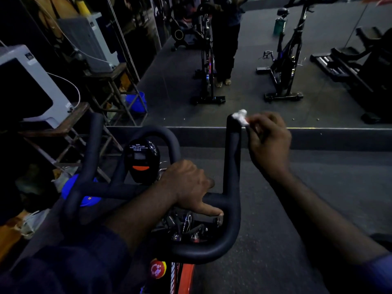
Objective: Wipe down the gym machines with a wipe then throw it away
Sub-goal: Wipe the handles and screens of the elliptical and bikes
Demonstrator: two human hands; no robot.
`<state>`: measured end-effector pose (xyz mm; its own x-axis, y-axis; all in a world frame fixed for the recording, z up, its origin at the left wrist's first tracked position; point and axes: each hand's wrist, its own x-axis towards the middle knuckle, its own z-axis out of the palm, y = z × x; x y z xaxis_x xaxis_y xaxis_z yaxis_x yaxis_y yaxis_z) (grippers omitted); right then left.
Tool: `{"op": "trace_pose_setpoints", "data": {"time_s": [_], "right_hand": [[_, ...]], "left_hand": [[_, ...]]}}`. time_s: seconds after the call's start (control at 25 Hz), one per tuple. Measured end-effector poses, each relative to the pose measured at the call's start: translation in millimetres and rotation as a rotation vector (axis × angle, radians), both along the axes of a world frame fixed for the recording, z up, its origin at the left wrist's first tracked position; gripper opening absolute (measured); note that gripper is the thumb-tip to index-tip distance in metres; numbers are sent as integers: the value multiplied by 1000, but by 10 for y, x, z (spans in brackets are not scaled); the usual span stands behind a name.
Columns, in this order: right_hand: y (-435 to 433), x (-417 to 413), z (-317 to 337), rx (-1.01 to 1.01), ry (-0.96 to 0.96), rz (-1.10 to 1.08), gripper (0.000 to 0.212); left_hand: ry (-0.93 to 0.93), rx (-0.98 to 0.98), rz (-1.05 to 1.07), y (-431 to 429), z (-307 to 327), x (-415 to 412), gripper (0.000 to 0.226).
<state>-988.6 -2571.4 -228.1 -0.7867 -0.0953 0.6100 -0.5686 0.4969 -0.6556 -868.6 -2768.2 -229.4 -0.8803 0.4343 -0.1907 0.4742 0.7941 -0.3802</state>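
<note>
I stand over an exercise bike with black padded handlebars and a small black console with an orange button. My right hand pinches a crumpled white wipe against the tip of the right upright handlebar horn. My left hand grips the crossbar near the middle, its index finger stretched out toward the right bend. The left horn is untouched.
A wall mirror ahead reflects this bike, a standing person and a second bike. On the left, a grey appliance sits on a metal rack, with a blue bucket beyond. A red knob sits below the handlebars.
</note>
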Motion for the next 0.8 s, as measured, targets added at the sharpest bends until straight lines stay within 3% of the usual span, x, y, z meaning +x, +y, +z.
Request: {"op": "trace_pose_setpoints", "data": {"time_s": [0.12,0.32,0.4,0.6,0.68,0.8], "right_hand": [[-163,-72,80,341,83,158,31],[83,898,-325,600,82,468,18],[86,893,-239,744,125,570,16],[-275,47,277,607,198,253,21],[-296,151,47,704,211,267,27],[-59,650,-394,589,65,293,29]], "left_hand": [[16,17,-16,-5,-29,-12,98],[57,91,-53,-47,-59,5,91],[64,109,-60,-47,-38,17,88],[74,113,-41,-55,-9,65,87],[93,238,20,-43,12,44,75],[124,461,114,4,35,9,48]]}}
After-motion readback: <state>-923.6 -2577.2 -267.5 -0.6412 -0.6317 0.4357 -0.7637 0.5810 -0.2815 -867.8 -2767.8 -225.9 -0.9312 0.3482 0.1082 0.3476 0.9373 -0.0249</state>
